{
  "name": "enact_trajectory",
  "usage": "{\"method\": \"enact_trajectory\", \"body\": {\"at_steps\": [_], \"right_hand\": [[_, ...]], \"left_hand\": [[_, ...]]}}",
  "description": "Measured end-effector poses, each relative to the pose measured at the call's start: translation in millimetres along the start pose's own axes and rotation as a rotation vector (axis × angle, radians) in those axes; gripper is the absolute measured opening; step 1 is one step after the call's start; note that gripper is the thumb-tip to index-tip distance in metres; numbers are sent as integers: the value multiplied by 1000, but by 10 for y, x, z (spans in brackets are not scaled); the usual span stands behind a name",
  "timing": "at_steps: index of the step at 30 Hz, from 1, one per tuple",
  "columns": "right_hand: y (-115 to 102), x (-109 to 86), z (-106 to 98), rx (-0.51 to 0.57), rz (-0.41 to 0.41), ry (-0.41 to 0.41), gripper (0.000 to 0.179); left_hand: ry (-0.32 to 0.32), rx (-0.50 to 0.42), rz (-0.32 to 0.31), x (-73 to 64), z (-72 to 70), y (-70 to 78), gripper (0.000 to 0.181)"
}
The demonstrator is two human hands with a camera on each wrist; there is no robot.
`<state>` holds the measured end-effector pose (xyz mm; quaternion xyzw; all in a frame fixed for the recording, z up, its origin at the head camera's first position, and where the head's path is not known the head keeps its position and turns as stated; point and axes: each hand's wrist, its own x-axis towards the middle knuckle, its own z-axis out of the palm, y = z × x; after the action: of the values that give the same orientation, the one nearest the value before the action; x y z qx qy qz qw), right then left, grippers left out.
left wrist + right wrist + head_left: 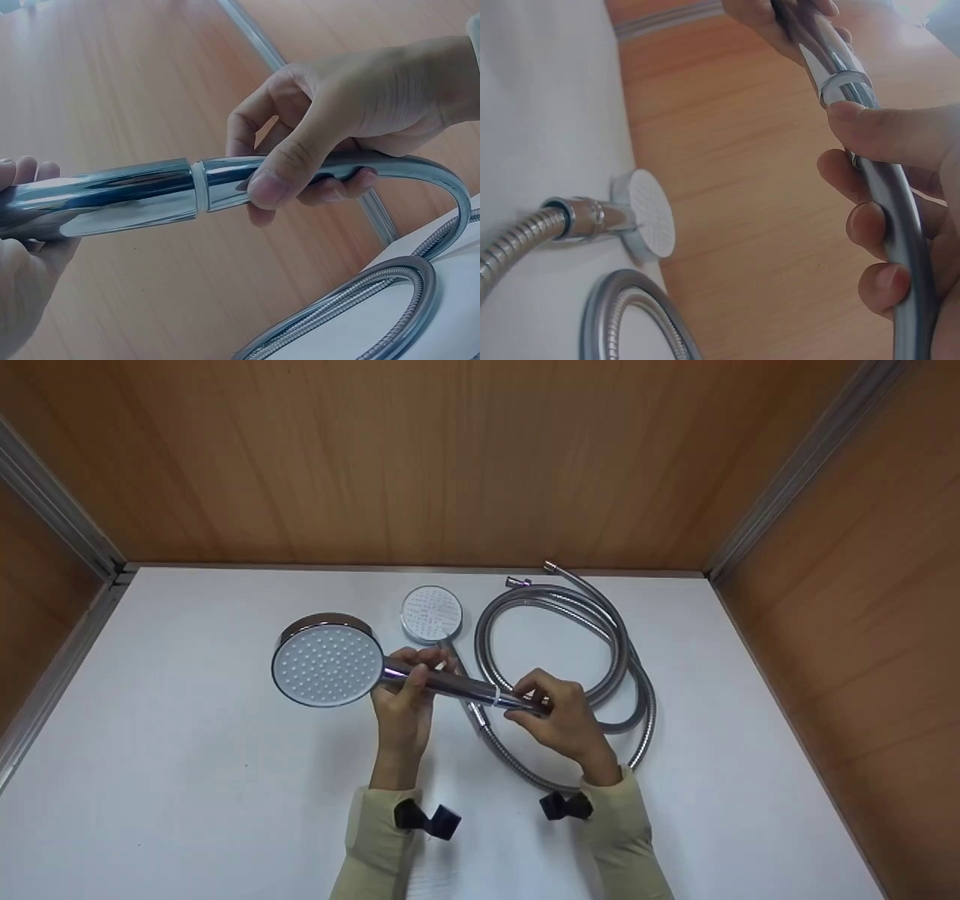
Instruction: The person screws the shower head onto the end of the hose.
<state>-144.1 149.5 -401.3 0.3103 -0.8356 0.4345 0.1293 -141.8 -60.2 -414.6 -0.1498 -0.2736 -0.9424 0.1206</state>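
My left hand (401, 720) grips the chrome handle of a large round shower head (327, 666), its white nozzle face turned toward the head camera. At the handle's lower end, my right hand (566, 720) pinches the chrome end fitting (227, 180) of a smooth grey shower hose (450, 184). Handle and fitting are in line. A pale ring (199, 186) shows between them in the left wrist view. From the fitting, the hose runs through my right fingers and bends down toward the coil. How far the fitting sits on the handle is hard to tell.
A smaller shower head (431, 613) lies on the white table (210, 780) behind my left hand, with a ribbed metal hose (525, 771) attached. Coiled hose (484, 637) lies at the back right, loose ends near the rear edge. Wooden panels (450, 457) surround the table.
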Motion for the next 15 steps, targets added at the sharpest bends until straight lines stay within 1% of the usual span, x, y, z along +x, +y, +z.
{"method": "enact_trajectory", "body": {"at_steps": [7, 12, 15], "right_hand": [[3, -12, -3, 11, 13, -7, 23], [0, -17, -1, 6, 25, -16, 23], [-8, -20, -5, 9, 28, -17, 23]], "left_hand": [[-3, 0, -6, -2, -13, -3, 19], [15, -18, -17, -7, -8, 11, 19], [26, 1, -20, -5, 1, 15, 20]]}}
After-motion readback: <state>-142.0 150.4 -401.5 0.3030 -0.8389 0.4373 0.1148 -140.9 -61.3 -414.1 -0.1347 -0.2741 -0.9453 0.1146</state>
